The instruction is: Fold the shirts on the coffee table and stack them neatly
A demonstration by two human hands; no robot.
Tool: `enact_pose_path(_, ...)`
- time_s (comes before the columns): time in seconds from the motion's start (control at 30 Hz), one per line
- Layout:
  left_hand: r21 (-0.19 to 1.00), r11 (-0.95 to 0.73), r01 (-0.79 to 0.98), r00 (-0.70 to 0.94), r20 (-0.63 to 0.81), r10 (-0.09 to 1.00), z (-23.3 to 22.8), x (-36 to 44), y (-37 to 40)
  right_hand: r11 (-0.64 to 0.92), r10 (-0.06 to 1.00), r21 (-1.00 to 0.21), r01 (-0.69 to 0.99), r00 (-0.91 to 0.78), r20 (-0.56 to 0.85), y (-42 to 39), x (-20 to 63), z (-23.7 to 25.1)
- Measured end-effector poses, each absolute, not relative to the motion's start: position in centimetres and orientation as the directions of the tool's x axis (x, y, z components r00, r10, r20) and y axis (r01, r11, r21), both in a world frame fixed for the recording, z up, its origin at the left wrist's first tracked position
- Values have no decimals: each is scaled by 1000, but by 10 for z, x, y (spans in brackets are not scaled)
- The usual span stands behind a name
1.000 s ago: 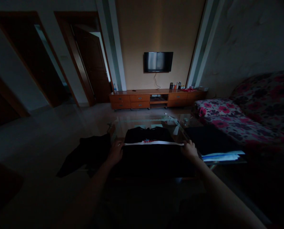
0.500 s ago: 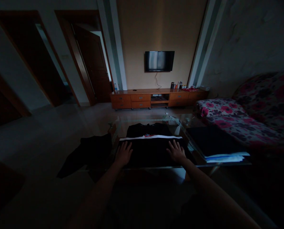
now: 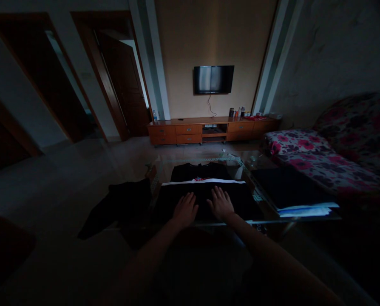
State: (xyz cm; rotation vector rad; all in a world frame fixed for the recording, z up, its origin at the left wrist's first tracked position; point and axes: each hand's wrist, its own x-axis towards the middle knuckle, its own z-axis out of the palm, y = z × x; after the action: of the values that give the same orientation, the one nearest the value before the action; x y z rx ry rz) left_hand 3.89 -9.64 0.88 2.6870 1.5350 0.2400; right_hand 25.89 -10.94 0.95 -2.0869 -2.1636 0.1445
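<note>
Under both flat, open palms, left hand (image 3: 185, 209) beside right hand (image 3: 221, 203), lies a black shirt (image 3: 205, 199): soft, light, limp; best pinched at its outer edges.

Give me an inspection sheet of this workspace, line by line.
Surface: glass coffee table, dimly lit.
Job's things: black shirt with a white stripe, laid flat on the table.
Clutter: dark garment draped off the table's left end; dark folded pile on papers.
Hands: left hand and right hand flat on the shirt, fingers spread.
Cables: TV cord down the wall.
Surroundings: TV, wooden cabinet, floral sofa, open doors.
</note>
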Motion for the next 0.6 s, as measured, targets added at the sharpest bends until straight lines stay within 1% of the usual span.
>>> enact_pose_path(0.07,118,-561,819,562,29,826,5,60,-104,165,986,-209,964,-164,22,-111,232,12)
enact_pose_path(0.13,122,-573,811,580,-30,814,0,69,-108,199,978,-253,947,-207,-7,-114,216,11)
enact_pose_path(0.23,157,-565,810,573,-10,820,-5,63,-108,190,977,-287,939,-209,-38,-117,215,8)
enact_pose_path(0.33,186,-565,804,570,31,821,-5,48,-107,178,976,-274,945,-205,-72,-121,231,6)
enact_pose_path(0.43,170,-545,821,547,40,836,2,29,-106,134,980,-250,959,-165,-108,-127,257,7)
enact_pose_path(0.53,116,-472,874,470,45,882,18,7,-105,11,990,-215,977,-42,-137,-133,294,14)
enact_pose_path(0.6,67,-410,910,406,63,912,32,-11,-104,-80,991,-186,979,58,-121,-136,324,22)
